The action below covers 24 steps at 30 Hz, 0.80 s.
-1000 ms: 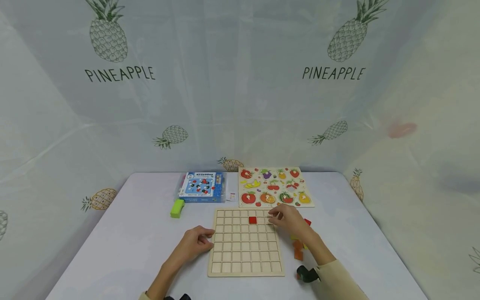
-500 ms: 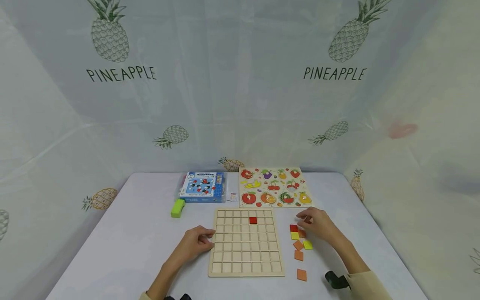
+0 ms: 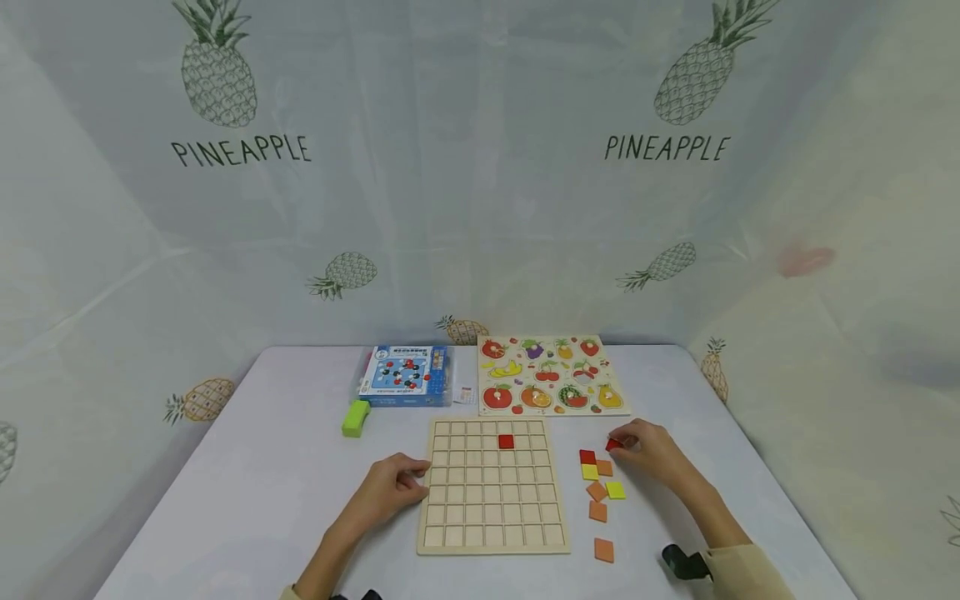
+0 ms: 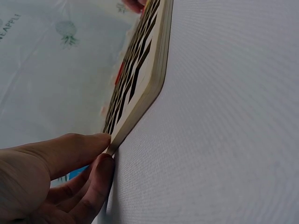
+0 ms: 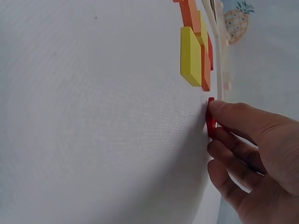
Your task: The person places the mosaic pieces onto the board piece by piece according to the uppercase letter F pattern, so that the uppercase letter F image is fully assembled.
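Note:
A wooden grid board lies flat in the middle of the table, with one red tile in a cell near its far edge. At the board's left side, my left hand grips the edge between thumb and fingers, as the left wrist view also shows. To the right of the board, my right hand pinches another red tile between thumb and fingers, low over the table. Beside that hand lie loose tiles: a red tile, yellow tiles and several orange tiles.
Behind the board lies a fruit puzzle board. A blue boxed set stands at the back left, with a green block in front of it. A pineapple-print curtain hangs behind the table.
My right hand has moved from over the board's far right to the loose tiles and now holds a red tile. My left hand stays at the board's edge.

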### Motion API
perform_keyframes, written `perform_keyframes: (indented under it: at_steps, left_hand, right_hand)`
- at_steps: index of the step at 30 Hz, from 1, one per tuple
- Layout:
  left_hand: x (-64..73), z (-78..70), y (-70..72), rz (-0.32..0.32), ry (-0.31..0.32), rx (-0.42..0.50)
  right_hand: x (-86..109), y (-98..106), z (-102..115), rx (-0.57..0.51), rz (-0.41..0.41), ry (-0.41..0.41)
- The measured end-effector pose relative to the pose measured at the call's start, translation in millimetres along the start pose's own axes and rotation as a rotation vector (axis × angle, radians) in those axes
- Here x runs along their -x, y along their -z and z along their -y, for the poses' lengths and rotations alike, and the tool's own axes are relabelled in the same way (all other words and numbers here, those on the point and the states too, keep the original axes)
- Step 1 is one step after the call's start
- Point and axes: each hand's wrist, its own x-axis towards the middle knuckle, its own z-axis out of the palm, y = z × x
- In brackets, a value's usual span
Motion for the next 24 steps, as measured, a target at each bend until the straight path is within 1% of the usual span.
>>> perform_keyframes:
  at_steps: [5, 9, 18, 21, 24]
  left_hand:
    - [1.6, 3.7, -0.6, 0.005, 0.008, -0.009]
    - [0.0, 3.5, 0.1, 0.002, -0.003, 0.001]
    - [0.0, 4.1, 0.0, 0.003, 0.012, 0.000]
    - [0.1, 4.8, -0.5, 0.001, 0.011, 0.002]
    - [-0.3, 5.1, -0.9, -0.002, 0.008, 0.008]
  right_hand:
    - [-0.5, -1.2, 0.0, -0.007, 0.012, -0.008]
    - [-1.1, 0.3, 1.5, 0.003, 0.006, 0.005]
    - [-2.3, -0.9, 5.0, 0.023, 0.010, -0.002]
    - [-2.8, -0.4, 5.3, 0.032, 0.015, 0.009]
    - [-3.0, 0.4, 5.5, 0.032, 0.014, -0.001]
